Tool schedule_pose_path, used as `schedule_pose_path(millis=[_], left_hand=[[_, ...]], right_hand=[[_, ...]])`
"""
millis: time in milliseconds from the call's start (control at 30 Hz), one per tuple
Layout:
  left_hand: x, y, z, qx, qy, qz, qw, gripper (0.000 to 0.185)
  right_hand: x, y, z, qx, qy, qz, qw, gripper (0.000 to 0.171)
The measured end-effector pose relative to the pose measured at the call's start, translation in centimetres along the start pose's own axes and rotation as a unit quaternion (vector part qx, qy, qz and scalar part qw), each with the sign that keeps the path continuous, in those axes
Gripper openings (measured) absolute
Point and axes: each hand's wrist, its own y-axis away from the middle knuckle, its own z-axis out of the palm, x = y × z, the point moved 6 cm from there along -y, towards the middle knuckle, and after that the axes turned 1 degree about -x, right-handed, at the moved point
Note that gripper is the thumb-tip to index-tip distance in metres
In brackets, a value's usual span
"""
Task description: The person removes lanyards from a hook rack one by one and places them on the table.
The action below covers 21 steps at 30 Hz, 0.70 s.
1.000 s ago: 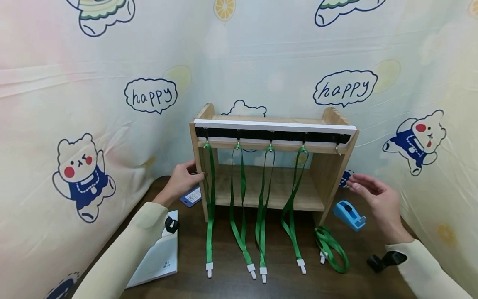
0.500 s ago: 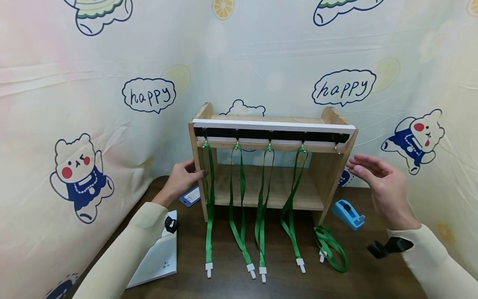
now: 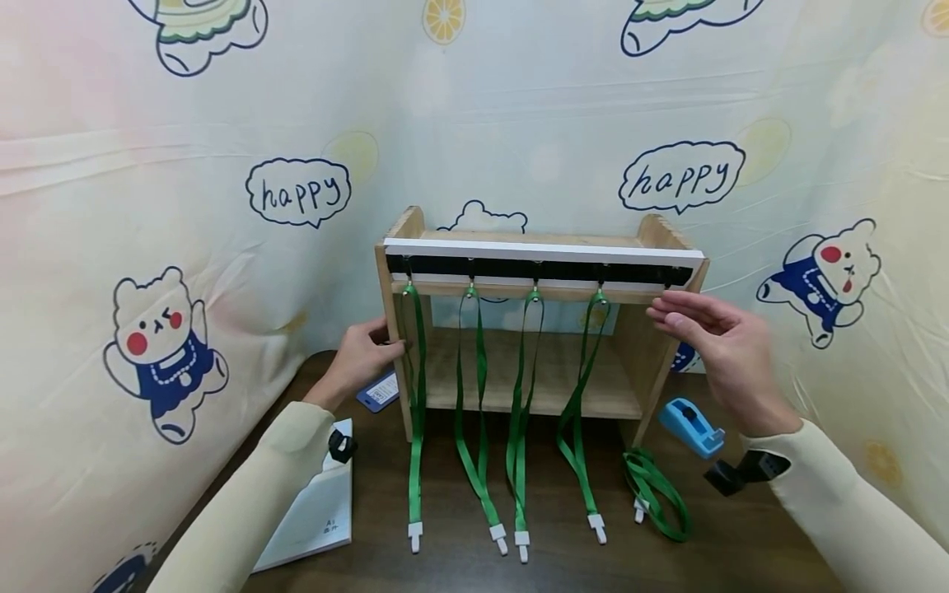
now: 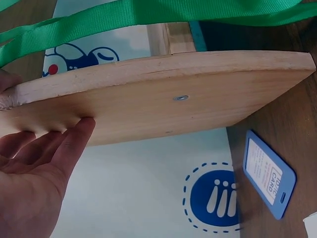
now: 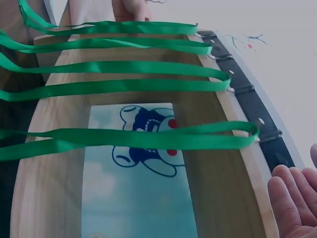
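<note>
Head view: our left hand (image 3: 362, 360) grips the wooden shelf (image 3: 552, 362), probably to steady it; our right hand (image 3: 722, 350), fingers extended, holds nothing visible near the black hook strip (image 3: 569, 271).

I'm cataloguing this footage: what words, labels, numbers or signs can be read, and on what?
"happy", twice, on the backdrop cloth.
"CARD", on the blue card; the line above it looks like "ID/IC".
Smaller lines on that card: too small to read.
Print on the white pad: too blurred to read surely.
</note>
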Motion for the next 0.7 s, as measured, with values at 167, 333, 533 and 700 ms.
schedule_pose_path(millis=[167, 333, 533, 700], left_hand=[[-0.1, -0.1, 0.1, -0.002, 0.004, -0.003, 1.0, 0.051], [-0.1, -0.1, 0.0, -0.007, 0.004, -0.005, 1.0, 0.052], [0.0, -0.1, -0.1, -0.005, -0.003, -0.004, 1.0, 0.052], [0.1, 0.1, 0.0, -0.009, -0.007, -0.009, 0.9999, 0.049]], right_hand=[[0.2, -0.4, 1.2, -0.007, 0.004, 0.002, 1.0, 0.038], [0.5, -0.7, 2.2, -0.009, 0.035, 0.017, 0.999, 0.038], [1.1, -1.3, 3.2, -0.01, 0.103, 0.033, 0.994, 0.04], [1.6, -1.4, 3.6, -0.005, 0.115, 0.051, 0.992, 0.04]])
